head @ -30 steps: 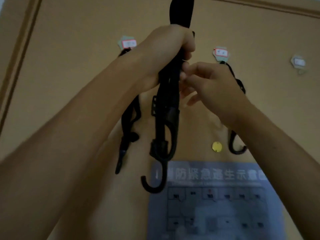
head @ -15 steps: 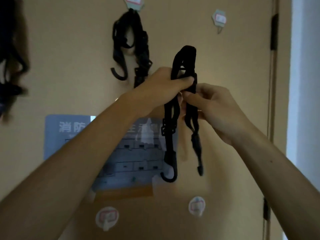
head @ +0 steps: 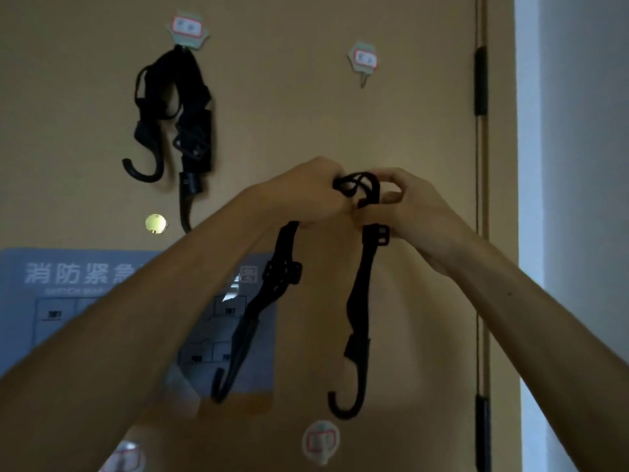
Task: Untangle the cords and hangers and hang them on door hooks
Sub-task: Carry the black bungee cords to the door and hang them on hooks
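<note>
A black hook-ended cord (head: 359, 294) is held up in front of the tan door (head: 289, 107). My left hand (head: 306, 195) and my right hand (head: 408, 206) both grip its folded top loop, touching each other. Two strands hang down, one ending in a hook at the lower left (head: 221, 386), the other in a hook lower right (head: 343, 403). Another black cord (head: 177, 110) hangs from the upper-left door hook (head: 187, 28). A bare adhesive door hook (head: 363, 61) sits above my hands.
A blue evacuation notice (head: 68, 301) is stuck on the door at the left. Two more adhesive hooks (head: 320, 441) sit low on the door. A peephole (head: 156, 223) is at the left. The door edge with hinges (head: 480, 80) and a pale wall lie to the right.
The view has swung and the hands with the cord sit lower under the bare hook. The cord's two strands have spread apart and its top loop is smaller.
</note>
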Demonstrator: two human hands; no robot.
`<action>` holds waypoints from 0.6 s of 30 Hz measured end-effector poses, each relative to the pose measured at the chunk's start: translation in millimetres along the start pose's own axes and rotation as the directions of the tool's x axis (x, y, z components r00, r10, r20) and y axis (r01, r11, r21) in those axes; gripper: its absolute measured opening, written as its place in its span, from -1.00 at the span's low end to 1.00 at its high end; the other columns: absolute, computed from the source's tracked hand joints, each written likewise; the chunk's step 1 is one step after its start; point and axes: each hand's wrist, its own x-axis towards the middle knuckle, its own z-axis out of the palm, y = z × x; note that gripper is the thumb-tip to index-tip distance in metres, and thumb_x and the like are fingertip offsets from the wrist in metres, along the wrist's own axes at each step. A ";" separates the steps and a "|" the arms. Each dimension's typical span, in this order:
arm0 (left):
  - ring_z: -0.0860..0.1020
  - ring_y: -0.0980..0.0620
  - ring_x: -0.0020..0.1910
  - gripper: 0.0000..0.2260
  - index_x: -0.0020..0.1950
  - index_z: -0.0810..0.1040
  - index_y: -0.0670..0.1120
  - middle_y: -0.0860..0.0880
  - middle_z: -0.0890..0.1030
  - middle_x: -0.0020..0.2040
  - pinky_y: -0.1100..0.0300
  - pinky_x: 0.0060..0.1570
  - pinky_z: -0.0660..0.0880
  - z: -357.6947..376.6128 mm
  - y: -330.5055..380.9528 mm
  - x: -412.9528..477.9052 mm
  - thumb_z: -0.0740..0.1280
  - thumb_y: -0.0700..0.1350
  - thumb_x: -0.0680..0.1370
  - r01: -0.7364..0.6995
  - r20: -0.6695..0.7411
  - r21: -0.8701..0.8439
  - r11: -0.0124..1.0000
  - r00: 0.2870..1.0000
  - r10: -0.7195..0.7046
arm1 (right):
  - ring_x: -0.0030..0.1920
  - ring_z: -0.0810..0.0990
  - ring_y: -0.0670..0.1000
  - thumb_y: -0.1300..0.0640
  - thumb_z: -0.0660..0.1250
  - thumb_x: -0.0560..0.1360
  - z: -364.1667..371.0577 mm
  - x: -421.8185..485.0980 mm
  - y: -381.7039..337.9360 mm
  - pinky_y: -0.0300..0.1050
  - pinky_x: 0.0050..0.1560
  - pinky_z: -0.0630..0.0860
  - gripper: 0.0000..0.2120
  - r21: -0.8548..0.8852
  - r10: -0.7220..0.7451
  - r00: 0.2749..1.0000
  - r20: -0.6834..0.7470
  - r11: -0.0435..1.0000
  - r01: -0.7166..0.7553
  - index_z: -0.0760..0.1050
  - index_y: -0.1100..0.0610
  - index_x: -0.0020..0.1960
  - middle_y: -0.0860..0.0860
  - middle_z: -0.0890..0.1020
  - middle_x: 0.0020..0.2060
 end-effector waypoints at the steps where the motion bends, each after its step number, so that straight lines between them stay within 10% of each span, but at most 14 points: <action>1: 0.42 0.04 -0.42 -0.91 -0.12 0.46 -0.11 -0.09 0.50 -0.25 0.31 -0.58 0.36 0.1 2.7 7.2 0.30 -0.11 0.54 -0.004 0.013 0.054 0.999 1.000 0.004 | -0.10 0.67 0.08 0.31 0.44 0.37 -2.5 7.0 0.8 -0.08 -0.08 0.62 -0.50 -0.031 -0.006 1.000 0.002 1.000 0.006 0.41 0.09 0.26 0.06 0.65 -0.08; 7: 0.48 0.05 -0.35 -0.80 -0.10 0.57 -0.12 -0.05 0.58 -0.32 0.18 -0.29 0.40 -19.8 6.2 51.0 0.47 -0.03 0.42 -0.084 0.004 0.038 0.996 0.996 0.084 | -0.25 0.60 0.14 0.33 0.22 0.48 -20.5 56.1 -5.7 0.04 -0.19 0.56 -0.87 -0.193 -0.148 0.983 -0.110 0.973 0.125 0.55 0.29 -0.07 0.17 0.62 -0.28; 13: 0.58 0.06 -0.40 -0.84 -0.12 0.47 -0.15 0.00 0.49 -0.43 0.14 -0.25 0.58 -55.0 8.5 85.3 0.40 -0.09 0.50 -0.075 0.022 -0.385 0.920 0.996 0.090 | -0.34 0.47 -0.04 0.25 0.12 0.56 -42.5 100.3 -25.0 -0.08 -0.28 0.41 -0.80 -0.332 -0.288 0.947 -0.141 0.915 0.229 0.52 0.19 -0.09 0.07 0.53 -0.30; 18: 0.33 0.13 -0.47 -0.78 0.01 0.53 -0.17 -0.01 0.42 -0.35 0.34 -0.49 0.29 -70.7 16.0 112.0 0.35 -0.02 0.53 -0.253 -0.163 -0.187 0.949 0.961 0.223 | -0.60 0.40 -0.21 -0.17 0.10 0.58 -59.3 109.1 -38.9 -0.42 -0.55 0.29 -0.61 -0.274 -0.337 0.941 0.007 0.905 0.326 0.59 0.02 0.10 -0.16 0.50 -0.58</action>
